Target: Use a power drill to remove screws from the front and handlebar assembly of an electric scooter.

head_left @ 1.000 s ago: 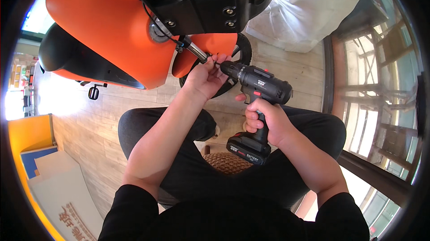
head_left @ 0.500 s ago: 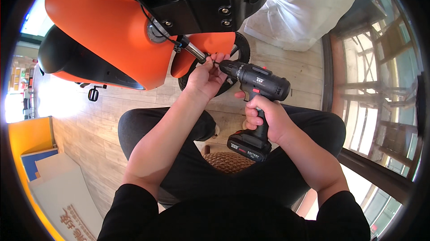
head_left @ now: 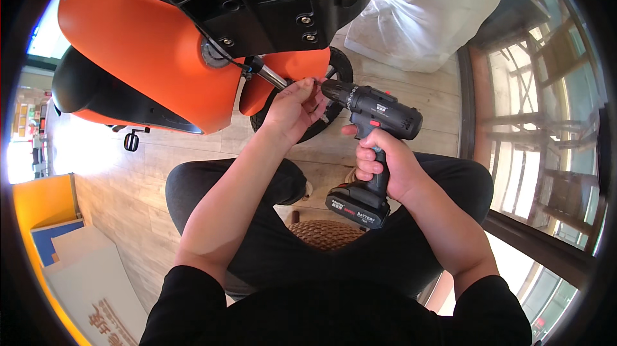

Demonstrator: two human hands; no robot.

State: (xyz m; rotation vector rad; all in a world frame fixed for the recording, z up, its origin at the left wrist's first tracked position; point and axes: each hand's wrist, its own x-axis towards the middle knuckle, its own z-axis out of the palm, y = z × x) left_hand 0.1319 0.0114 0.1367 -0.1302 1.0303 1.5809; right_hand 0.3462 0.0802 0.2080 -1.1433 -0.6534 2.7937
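Note:
My right hand (head_left: 391, 164) is wrapped round the handle of a black cordless drill (head_left: 389, 113), its index finger by the trigger. The drill's chuck points left, and its battery hangs low between my knees. At the chuck's tip, the thumb and fingers of my left hand (head_left: 294, 108) are pinched together; whatever is between them is too small or hidden to name. Just beyond that hand are the silver fork tube (head_left: 272, 76), orange mudguard (head_left: 292, 64) and black front wheel (head_left: 346, 66) of an orange bike (head_left: 148, 56).
A black plastic carrier (head_left: 270, 8) with bolts in it overhangs the wheel. To its right lies a white sack (head_left: 424, 18). Glass panels with a dark frame (head_left: 467, 101) run along the right. A bike pedal (head_left: 132, 141) juts out at left, and a woven stool (head_left: 326, 233) is beneath me.
The drill and my left fingertips have shifted a little to the right, away from the fork tube. The bike now appears slightly further left and lower in view.

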